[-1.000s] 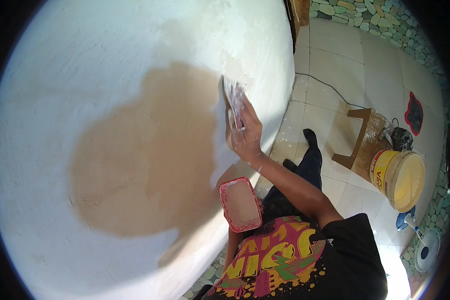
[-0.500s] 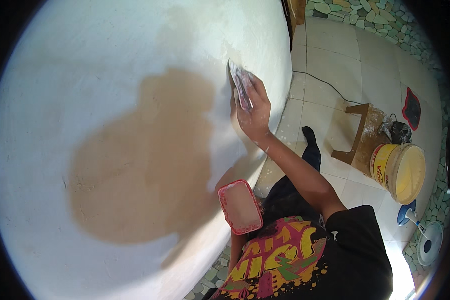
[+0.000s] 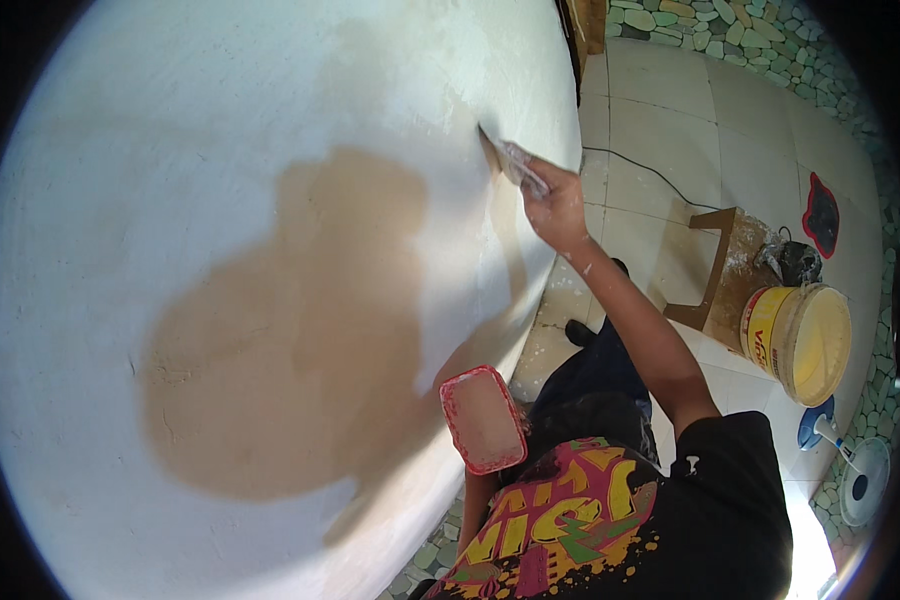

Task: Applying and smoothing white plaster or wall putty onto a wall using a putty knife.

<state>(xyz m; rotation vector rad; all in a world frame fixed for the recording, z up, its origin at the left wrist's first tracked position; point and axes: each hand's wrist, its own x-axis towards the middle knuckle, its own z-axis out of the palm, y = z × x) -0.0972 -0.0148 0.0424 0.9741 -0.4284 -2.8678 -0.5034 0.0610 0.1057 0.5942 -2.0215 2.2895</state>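
My right hand (image 3: pixel 555 207) is closed round the handle of a putty-smeared scraper (image 3: pixel 513 163). Its thin dark blade meets the white wall (image 3: pixel 220 130) at an angle, beside a damp-looking patch of filler. Lower down, a red rectangular tub (image 3: pixel 483 420) with pale putty smeared over its inside and rim is held up in front of my shirt. My left forearm (image 3: pixel 477 500) runs up to the tub from below; the left hand that bears it is almost wholly hidden behind it.
Right of me on the tiled floor (image 3: pixel 660 130) stands a small brown stool (image 3: pixel 727 250). A yellow-and-white bucket (image 3: pixel 815 345) is close by. A cable (image 3: pixel 660 175) crosses the tiles toward the stool. Farther right are a red-edged dark mat (image 3: pixel 822 215) and a fan (image 3: pixel 863 480).
My right hand and the scraper have moved right and slightly down along the wall, the blade now tilted more. The tub has barely shifted. A dark foot has come into view below my forearm.
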